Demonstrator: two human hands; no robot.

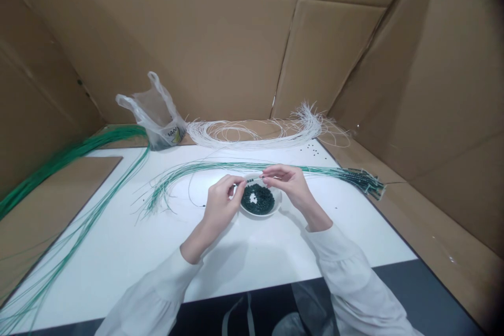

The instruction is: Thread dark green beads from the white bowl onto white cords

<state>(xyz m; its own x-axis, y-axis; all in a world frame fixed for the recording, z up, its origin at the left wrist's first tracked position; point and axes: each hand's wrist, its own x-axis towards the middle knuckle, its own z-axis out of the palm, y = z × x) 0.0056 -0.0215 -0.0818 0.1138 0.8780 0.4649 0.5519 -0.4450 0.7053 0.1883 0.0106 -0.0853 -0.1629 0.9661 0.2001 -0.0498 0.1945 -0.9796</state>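
A white bowl (277, 200) holds many small dark green beads (263, 200), with a bare white patch showing in their middle. Above the bowl's far rim, a thin strand with several dark beads (251, 180) runs between my two hands. My left hand (222, 197) pinches one end between thumb and fingertips at the bowl's left. From the right, my right hand (289, 182) pinches the other end, its thumb and fingers close together. A pale thin cord (189, 189) curves over the table left of my left hand.
Behind the bowl lies a bundle of green strands (200, 167), beaded at its right end (364, 181). Farther back are coiled white cords (252, 142) and a plastic bag (157, 121). Long green strands (82, 147) spread along the left. Loose beads (314, 150) dot the table; cardboard walls (236, 47) surround it.
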